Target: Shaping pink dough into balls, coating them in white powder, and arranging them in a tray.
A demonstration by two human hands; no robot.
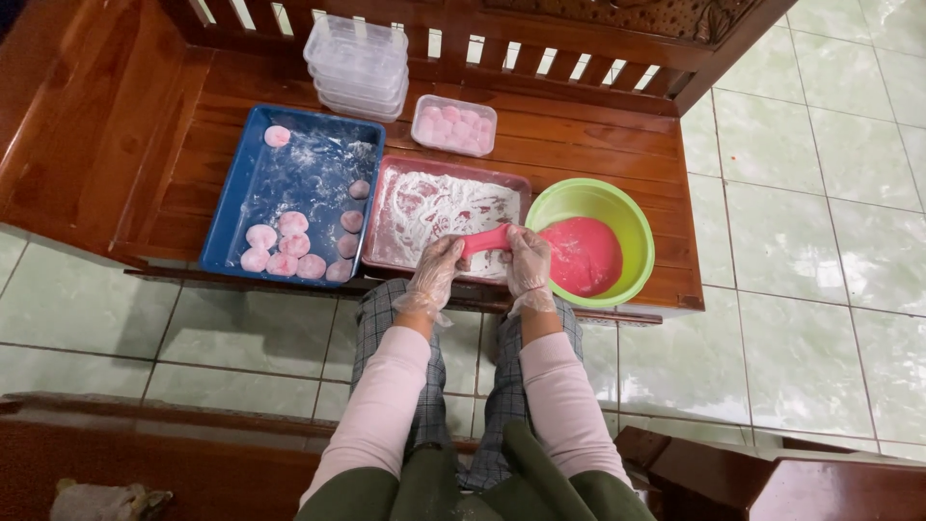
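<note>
Both gloved hands are on one strip of pink dough (484, 239), stretched between them over the near edge of the floured red tray (386, 253). The left hand (436, 273) pinches one end, the right hand (528, 260) grips the other end, fingers closed on it (thin clear plastic gloves on both). Just right of the hands sits a green bowl (632, 224) with a pool of pink dough inside. On the left, a blue tray (234, 207) dusted with flour carries round pink balls (282, 253), mostly along its near and right sides. Behind, a clear lidded box (454, 124) packed with pink balls, and a stack of empty clear containers (356, 68), all on a wooden bench (598, 135).
</note>
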